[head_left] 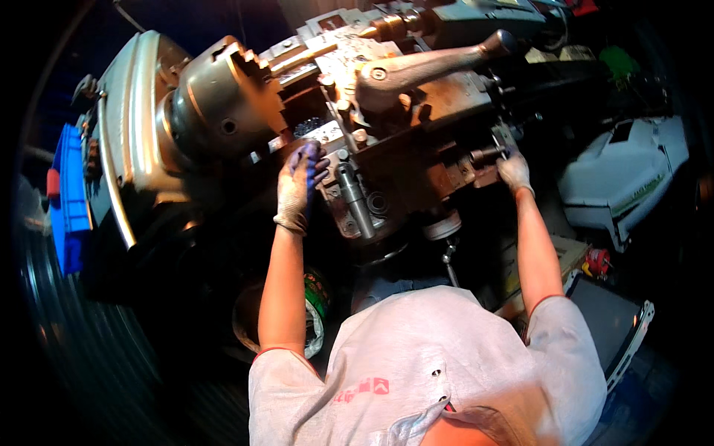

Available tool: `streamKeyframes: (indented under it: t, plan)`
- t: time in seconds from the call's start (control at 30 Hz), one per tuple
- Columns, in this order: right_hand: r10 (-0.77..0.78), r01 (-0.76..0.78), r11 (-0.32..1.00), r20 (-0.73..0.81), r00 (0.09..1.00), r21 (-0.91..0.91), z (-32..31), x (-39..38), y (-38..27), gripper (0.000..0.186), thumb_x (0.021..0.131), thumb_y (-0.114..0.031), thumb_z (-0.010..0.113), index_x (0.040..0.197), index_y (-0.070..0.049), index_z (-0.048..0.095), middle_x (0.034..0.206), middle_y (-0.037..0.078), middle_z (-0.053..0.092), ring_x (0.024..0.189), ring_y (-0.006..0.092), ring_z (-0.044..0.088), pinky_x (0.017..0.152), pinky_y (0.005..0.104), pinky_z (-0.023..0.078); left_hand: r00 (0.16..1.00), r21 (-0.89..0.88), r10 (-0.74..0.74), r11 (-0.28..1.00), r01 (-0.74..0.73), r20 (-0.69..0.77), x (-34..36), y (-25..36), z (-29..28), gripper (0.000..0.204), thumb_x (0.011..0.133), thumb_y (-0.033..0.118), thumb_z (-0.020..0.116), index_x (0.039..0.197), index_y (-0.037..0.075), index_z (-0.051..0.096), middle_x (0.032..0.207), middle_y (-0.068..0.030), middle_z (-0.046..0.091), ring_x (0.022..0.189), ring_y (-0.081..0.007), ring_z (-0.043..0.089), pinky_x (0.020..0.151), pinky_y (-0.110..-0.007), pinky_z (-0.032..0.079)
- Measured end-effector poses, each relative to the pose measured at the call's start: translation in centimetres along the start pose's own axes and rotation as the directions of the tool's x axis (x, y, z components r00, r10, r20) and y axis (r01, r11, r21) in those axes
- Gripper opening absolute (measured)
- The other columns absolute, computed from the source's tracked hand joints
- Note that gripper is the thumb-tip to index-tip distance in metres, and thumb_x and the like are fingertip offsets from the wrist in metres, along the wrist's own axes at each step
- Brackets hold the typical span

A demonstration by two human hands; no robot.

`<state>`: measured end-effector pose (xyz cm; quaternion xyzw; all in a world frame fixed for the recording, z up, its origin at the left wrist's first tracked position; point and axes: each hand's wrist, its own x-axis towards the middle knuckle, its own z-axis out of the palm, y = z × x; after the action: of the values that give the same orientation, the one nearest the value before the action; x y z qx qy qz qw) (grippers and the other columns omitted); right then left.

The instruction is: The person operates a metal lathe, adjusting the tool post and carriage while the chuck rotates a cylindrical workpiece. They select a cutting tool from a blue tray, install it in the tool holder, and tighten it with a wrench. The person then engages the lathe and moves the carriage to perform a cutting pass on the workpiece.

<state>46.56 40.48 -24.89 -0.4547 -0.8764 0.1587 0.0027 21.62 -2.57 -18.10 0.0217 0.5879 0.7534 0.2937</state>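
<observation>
I stand over a metal lathe. My left hand [300, 182], in a pale glove with dark, stained fingers, is raised beside the carriage, just below the large chuck [223, 104]. Its fingers are curled together; whatever they may hold is hidden. A cylindrical metal handle [355, 201] stands on the carriage to the right of that hand. My right hand [513, 171], also gloved, is closed round a small machine handle [504, 140] at the right end of the carriage. Above and between the hands, a thick tool-post lever [435, 70] slants up to the right.
The headstock [141, 111] fills the left, with a blue plastic tray [71, 197] beyond it. A white machine cover [628, 178] is at the right. Below it lies a dark flat panel [606, 320]. A round container [316, 301] stands on the floor by my left forearm.
</observation>
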Motion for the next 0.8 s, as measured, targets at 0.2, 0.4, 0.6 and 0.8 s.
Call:
streamKeyframes:
  t: [0.2, 0.4, 0.6, 0.8]
  plan:
    - [0.019, 0.002, 0.626, -0.018, 1.0, 0.78, -0.2, -5.3, -0.6, 0.04, 0.089, -0.029, 0.069, 0.118, -0.002, 0.066, 0.1, 0.005, 0.068, 0.087, 0.0143, 0.062, 0.075, 0.0291, 0.05, 1.0, 0.066, -0.006, 0.998, 0.004, 0.023, -1.7, 0.6, -0.3, 0.041, 0.098, 0.032, 0.059, 0.125, 0.002, 0.06, 0.112, -0.0109, 0.068, 0.094, -0.0174, 0.068, 0.083, -0.029, 0.055]
    - [-0.213, 0.273, 0.488, -0.19, 0.958, 0.829, -12.0, -11.7, -2.8, 0.04, 0.098, -0.029, 0.06, 0.129, -0.003, 0.06, 0.125, 0.009, 0.064, 0.098, 0.0068, 0.064, 0.084, 0.0213, 0.051, 0.994, 0.017, 0.045, 0.999, -0.046, 0.095, -3.4, 3.4, 0.0, 0.035, 0.1, 0.027, 0.058, 0.123, 0.001, 0.061, 0.11, -0.0108, 0.068, 0.097, -0.0187, 0.068, 0.087, -0.032, 0.054]
    - [-0.642, 0.702, 0.544, -0.311, 0.701, 0.46, -22.3, -13.4, -20.8, 0.044, 0.1, -0.04, 0.056, 0.127, -0.005, 0.061, 0.112, 0.01, 0.067, 0.08, 0.0089, 0.063, 0.066, 0.0241, 0.051, 0.84, -0.114, 0.539, 0.84, -0.531, 0.062, -2.7, 12.2, 5.3, 0.029, 0.098, 0.02, 0.063, 0.12, 0.001, 0.061, 0.103, -0.0058, 0.067, 0.092, -0.0127, 0.064, 0.083, -0.026, 0.052]
    - [-0.794, 0.763, 0.56, -0.051, 0.605, 0.324, -18.0, -8.1, -31.6, 0.042, 0.099, -0.035, 0.056, 0.124, -0.001, 0.059, 0.109, 0.015, 0.065, 0.1, 0.0208, 0.066, 0.08, 0.0326, 0.057, 0.113, 0.425, 0.887, -0.1, -0.9, 0.448, -0.4, 21.0, 8.5, 0.04, 0.098, 0.032, 0.055, 0.129, 0.007, 0.06, 0.123, -0.0123, 0.063, 0.119, -0.0264, 0.057, 0.103, -0.037, 0.043]
